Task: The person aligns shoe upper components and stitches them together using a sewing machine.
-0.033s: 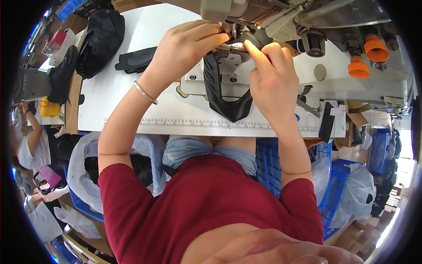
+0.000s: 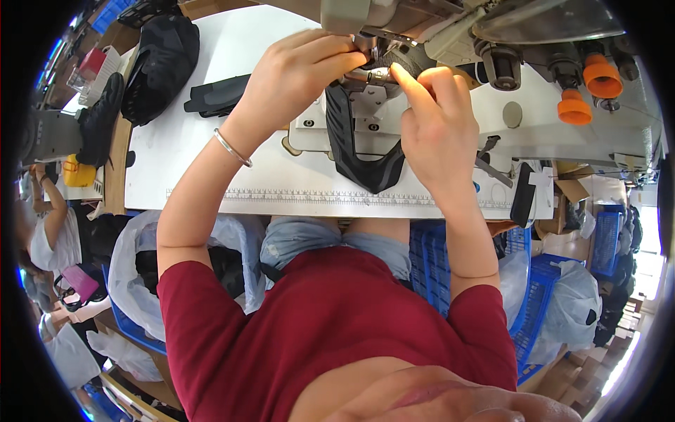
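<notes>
Fingers [image 2: 341, 66] of left hand [image 2: 299, 74] bent, tips close together beside lit work area of machine [image 2: 344, 15]; whether clamped, cannot tell. Right hand [image 2: 439, 123]: index finger extended to same area, others curled; grip unclear. Black curved piece [image 2: 341, 133] bends between hands, over white table [image 2: 288, 172]. Black strip [image 2: 218, 96] farther left; 2 orange cups [image 2: 602, 76] at right.

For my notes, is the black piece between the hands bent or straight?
Bent: the black piece forms a U, partly behind the right hand.

Workshop with sewing machine [image 2: 450, 48], blue crates [image 2: 427, 261]
</notes>
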Demonstrator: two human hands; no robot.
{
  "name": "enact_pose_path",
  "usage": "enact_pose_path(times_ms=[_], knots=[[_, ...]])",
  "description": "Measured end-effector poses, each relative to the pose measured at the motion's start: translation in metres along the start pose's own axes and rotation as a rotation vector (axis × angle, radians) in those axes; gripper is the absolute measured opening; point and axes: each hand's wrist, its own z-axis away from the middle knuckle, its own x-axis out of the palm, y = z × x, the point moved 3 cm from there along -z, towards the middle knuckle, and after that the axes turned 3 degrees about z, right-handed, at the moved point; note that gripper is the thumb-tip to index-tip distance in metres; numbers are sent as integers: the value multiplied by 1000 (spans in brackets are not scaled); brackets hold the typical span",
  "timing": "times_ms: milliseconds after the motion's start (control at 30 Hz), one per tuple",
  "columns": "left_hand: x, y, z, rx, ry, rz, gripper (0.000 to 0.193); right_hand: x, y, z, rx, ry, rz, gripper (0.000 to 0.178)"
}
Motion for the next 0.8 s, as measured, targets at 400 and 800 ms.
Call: enact_pose_path(times_ms=[400, 800], knots=[[0, 18, 3, -183, 109, 183, 31, 39, 75, -13, 58, -39, -180, 46], [7, 28, 8, -81, 166, 45, 29, 52, 90, -15, 97, -14, -360, 12]])
